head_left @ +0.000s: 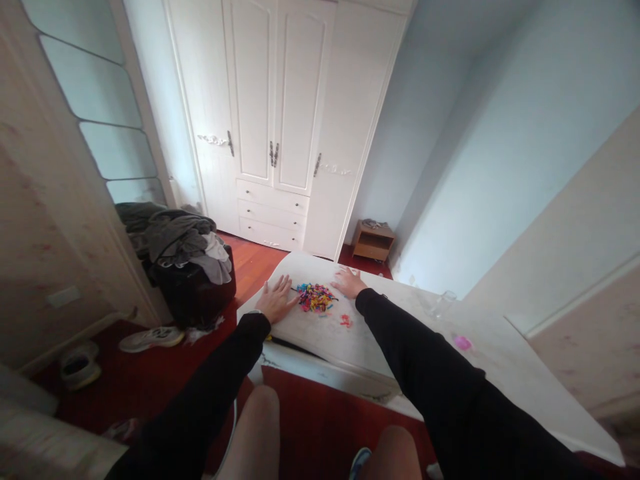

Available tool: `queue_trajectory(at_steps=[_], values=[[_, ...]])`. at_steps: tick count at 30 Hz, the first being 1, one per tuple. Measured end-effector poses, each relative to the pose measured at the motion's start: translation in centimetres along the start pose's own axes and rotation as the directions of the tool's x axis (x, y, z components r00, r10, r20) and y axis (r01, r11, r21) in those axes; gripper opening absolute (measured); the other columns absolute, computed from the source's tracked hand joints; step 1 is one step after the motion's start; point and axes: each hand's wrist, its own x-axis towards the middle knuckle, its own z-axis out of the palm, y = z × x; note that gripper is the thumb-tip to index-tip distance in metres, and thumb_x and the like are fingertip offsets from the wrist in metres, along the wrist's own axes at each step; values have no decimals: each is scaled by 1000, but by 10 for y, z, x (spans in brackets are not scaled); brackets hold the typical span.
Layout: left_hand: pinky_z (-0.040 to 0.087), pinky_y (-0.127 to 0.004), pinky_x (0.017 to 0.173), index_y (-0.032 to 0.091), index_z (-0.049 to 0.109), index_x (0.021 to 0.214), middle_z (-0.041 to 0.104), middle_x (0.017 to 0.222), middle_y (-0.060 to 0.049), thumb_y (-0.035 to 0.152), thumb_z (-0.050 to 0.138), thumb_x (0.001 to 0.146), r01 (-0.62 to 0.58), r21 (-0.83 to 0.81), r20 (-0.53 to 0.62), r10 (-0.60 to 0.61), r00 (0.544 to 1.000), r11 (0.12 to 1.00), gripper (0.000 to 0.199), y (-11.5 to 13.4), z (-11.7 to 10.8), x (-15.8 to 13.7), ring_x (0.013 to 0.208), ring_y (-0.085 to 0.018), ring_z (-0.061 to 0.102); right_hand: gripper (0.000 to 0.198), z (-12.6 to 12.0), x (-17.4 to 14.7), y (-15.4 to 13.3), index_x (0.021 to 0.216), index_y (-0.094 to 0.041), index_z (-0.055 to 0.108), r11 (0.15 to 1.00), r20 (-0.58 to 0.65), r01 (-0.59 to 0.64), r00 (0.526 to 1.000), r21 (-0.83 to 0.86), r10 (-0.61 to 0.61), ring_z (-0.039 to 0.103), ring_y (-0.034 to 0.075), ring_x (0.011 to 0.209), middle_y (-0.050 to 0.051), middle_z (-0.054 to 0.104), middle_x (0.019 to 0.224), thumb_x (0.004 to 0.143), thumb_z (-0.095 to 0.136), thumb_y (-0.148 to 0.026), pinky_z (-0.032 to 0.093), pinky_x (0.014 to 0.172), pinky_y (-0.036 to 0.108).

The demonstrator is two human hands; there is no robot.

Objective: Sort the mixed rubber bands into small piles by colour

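White wardrobe (pixel 280 100) stands against the far wall, well beyond the pile, its doors and drawers closed. Red floor (pixel 320 407) below. Pale table (pixel 410 313) stretches before you, its top reaching well out to the right of the pile.

Pile (pixel 316 299): small bits, many colours, loosely heaped on the table top toward its left end, between your two hands. Yellow, pink, blue and orange show; dark strands poke out at its edges. A few red bits (pixel 346 321) lie apart, just right of the pile and nearer you.

Your left hand (pixel 275 300) lies palm down just left of the pile, fingers spread, nothing seen in its grasp; thumb points at the pile's edge, contact too fine to tell. Pale band (pixel 256 312) at that wrist. Your right hand (pixel 349 283) is palm down too, just right of the pile and slightly beyond it, fingers extended and loosely apart; whether anything lies beneath them you cannot tell from here. Black sleeves on both arms.

Farther right of the pile: a clear glass (pixel 443 303), then a pink patch (pixel 463 343). Left of the pile, off the table: clothes (pixel 180 233) heaped on a black box (pixel 200 297); one shoe (pixel 150 339) on the floor. Beyond the pile, to the right: a small wooden cabinet (pixel 374 243).
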Motion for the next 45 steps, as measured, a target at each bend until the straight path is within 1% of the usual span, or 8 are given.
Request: queue_trajectory(at_steps=[10, 15, 21, 25, 30, 38, 41, 45], values=[[16, -65, 129, 7, 35, 161, 23, 172, -17, 55, 28, 106, 34, -14, -12, -35, 999, 999, 73, 5, -2, -5, 163, -28, 19, 48, -18, -26, 33, 138, -33, 66, 992, 46, -83, 995, -91, 87, 30, 33, 153, 6, 59, 154, 103, 41, -53, 25, 116, 63], [16, -66, 128, 10, 36, 161, 24, 172, -17, 56, 28, 106, 39, -28, -9, -39, 999, 999, 72, 6, -4, -7, 162, -29, 20, 52, -16, -12, 18, 148, -36, 57, 992, 87, -95, 991, -78, 102, 29, 34, 152, 3, 53, 160, 104, 37, -58, 25, 116, 67], [14, -67, 129, 13, 35, 162, 25, 172, -16, 57, 29, 106, 36, -57, 7, -36, 999, 998, 72, 5, -5, -7, 162, -30, 20, 53, -1, 8, -6, 141, -31, 62, 990, 141, -121, 981, -75, 130, 34, 35, 148, 8, 54, 158, 105, 35, -60, 29, 112, 72], [12, -69, 128, 16, 36, 163, 25, 173, -12, 55, 33, 105, 25, -66, 10, -25, 1000, 998, 70, 3, -3, -6, 162, -31, 19, 53, 1, 12, -9, 140, -31, 63, 989, 146, -118, 981, -93, 131, 37, 36, 147, 10, 50, 161, 104, 38, -61, 30, 112, 72], [11, -69, 128, 20, 38, 162, 25, 173, -10, 54, 34, 105, 21, -70, 14, -20, 1000, 997, 67, 4, -5, -6, 162, -32, 19, 51, -15, 2, 11, 144, -35, 61, 988, 108, -91, 989, -125, 104, 32, 36, 151, 9, 52, 160, 104, 38, -57, 29, 112, 66], [12, -70, 127, 20, 38, 163, 25, 173, -10, 54, 31, 106, 11, -88, 20, -9, 1000, 996, 66, 5, -6, -8, 162, -32, 19, 61, -38, -40, 59, 151, -29, 56, 984, 76, -100, 991, -147, 112, 33, 36, 149, 9, 51, 161, 101, 40, -61, 28, 113, 56], [10, -70, 127, 23, 37, 163, 24, 173, -9, 50, 34, 106, 7, -91, 23, -5, 1000, 996, 64, 5, -4, -7, 162, -32, 19, 60, -40, -50, 62, 150, -31, 57, 985, 90, -90, 991, -145, 104, 33, 35, 149, 8, 51, 161, 100, 43, -61, 30, 112, 54], [11, -73, 125, 23, 36, 163, 24, 174, -8, 49, 34, 106, 2, -95, 30, 1, 1000, 996, 63, 5, -4, -7, 162, -32, 19, 58, -33, -45, 47, 151, -35, 56, 988, 101, -85, 990, -131, 99, 33, 36, 150, 6, 52, 160, 100, 44, -60, 33, 111, 57]])
